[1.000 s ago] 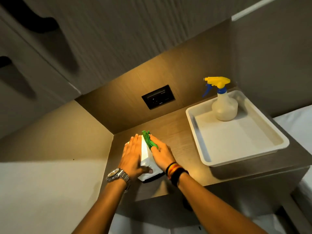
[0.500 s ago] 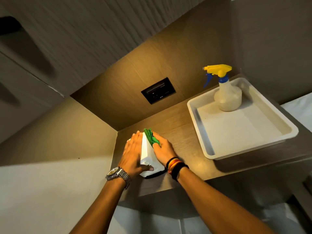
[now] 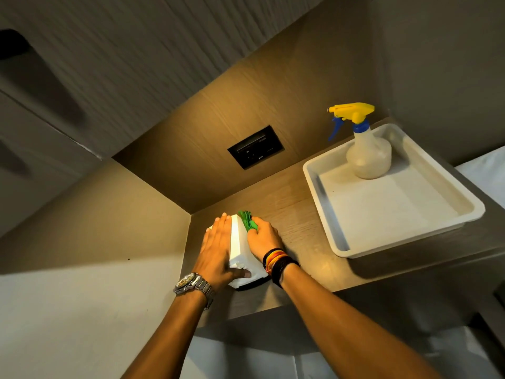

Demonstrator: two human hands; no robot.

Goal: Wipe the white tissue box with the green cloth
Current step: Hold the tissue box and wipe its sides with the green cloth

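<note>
The white tissue box (image 3: 238,246) stands on the wooden shelf (image 3: 297,214) near its left corner. My left hand (image 3: 216,250) lies flat against the box's left side, thumb on its near face, holding it. My right hand (image 3: 263,237) presses the green cloth (image 3: 247,222) against the box's right side; only a bunched bit of cloth shows above my fingers. Most of the box is hidden between the two hands.
A white tray (image 3: 322,203) sits on the right of the shelf with a spray bottle (image 3: 366,151) with a yellow head standing in its far corner. A black socket panel (image 3: 255,147) is set in the back wall. A cabinet overhangs the shelf.
My right hand with the cloth has slid slightly along the box's right side. The view has tilted a little; the left hand stays on the box.
</note>
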